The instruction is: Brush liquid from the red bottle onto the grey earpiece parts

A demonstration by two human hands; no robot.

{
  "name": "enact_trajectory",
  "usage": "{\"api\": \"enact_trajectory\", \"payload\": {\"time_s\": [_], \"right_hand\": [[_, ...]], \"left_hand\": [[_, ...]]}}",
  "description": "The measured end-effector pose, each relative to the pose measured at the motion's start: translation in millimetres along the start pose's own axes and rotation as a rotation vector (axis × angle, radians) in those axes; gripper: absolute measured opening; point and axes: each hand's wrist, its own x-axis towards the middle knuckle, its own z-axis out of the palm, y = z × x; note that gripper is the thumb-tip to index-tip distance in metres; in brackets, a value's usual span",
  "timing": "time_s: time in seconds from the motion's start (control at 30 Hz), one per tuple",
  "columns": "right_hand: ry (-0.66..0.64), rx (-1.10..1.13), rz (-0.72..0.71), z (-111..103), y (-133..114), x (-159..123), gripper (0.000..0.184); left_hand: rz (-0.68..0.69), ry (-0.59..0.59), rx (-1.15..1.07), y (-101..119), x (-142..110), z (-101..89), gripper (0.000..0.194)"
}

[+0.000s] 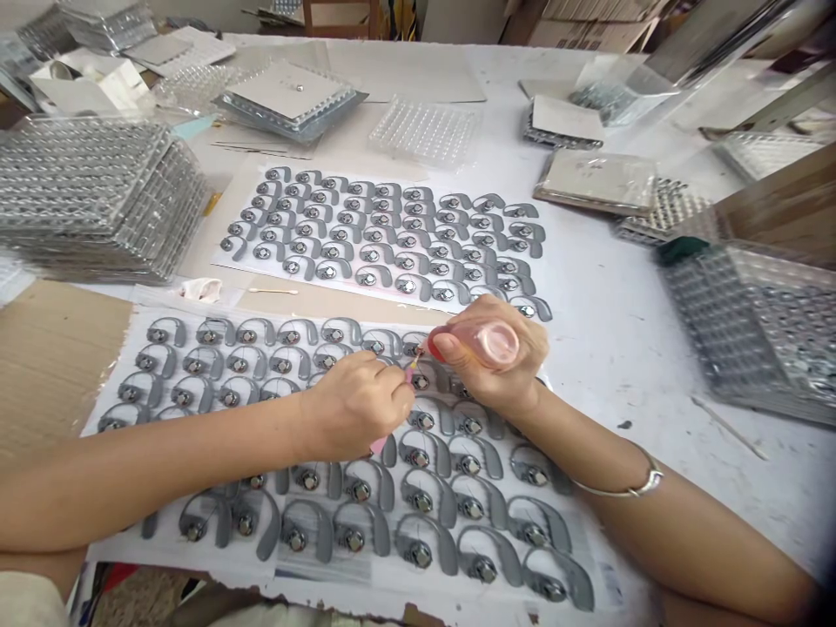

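My right hand [506, 374] is wrapped around a small squeeze bottle [500, 342] of pinkish-red liquid, its narrow nozzle aimed down and left at a grey hook-shaped earpiece. Closed around a thin pink-handled tool [409, 373], my left hand [366, 396] brings the tool's tip close to the nozzle; I cannot make out the kind of tool. Beneath both hands lies a white sheet [258, 557] with rows of grey earpieces [421, 551], each carrying a round metallic part and fine wires. The earpiece right under the nozzle is partly hidden.
A second sheet of similar earpieces [372, 233] lies beyond. Stacked clear plastic trays [84, 192] stand at the left, more trays [751, 322] at the right. Cotton swabs [274, 291] lie on the table, one near a crumpled white tissue [201, 289]. Cardboard-topped trays [291, 90] sit farther back.
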Motion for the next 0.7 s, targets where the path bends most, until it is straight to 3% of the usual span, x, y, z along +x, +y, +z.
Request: {"api": "enact_trajectory", "payload": {"time_s": [0.53,0.7], "right_hand": [[0.043,0.011,0.023,0.0,0.3,0.3,0.013],[0.018,0.008,0.037,-1.0,3.3,-1.9,0.013]], "left_hand": [[-0.006,-0.006,-0.020,-0.7,-0.7,0.0,0.017],[-0.001,-0.081,-0.002,-0.5,-1.6,1.0,0.015]]}}
